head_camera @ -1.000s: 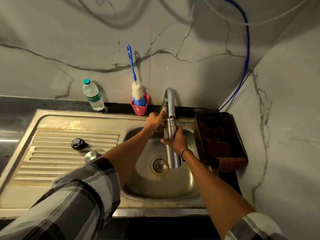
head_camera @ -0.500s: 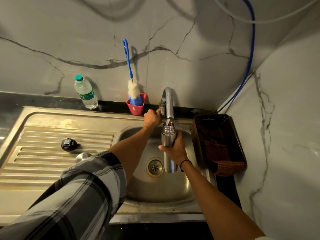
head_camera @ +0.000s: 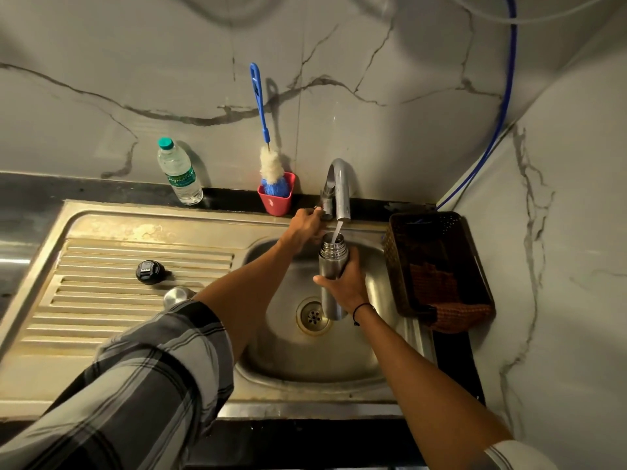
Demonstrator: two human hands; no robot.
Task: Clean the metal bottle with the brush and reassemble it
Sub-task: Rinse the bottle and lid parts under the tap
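Note:
My right hand grips the open metal bottle upright over the sink bowl, its mouth under the tap spout. A stream of water runs from the spout into the bottle. My left hand is closed on the tap's handle, just left of the spout. The blue-handled bottle brush stands in a red cup against the back wall. On the ribbed drainboard lie the black inner lid and the round metal cap, partly hidden by my left sleeve.
A clear plastic water bottle with a green cap stands at the back left. A dark perforated basket holding an orange-brown cloth sits right of the bowl, against the marble side wall. A blue hose runs down the corner.
The bottle has come down slightly from the spout, and water now visibly flows into its mouth. My left hand has shifted onto the tap handle.

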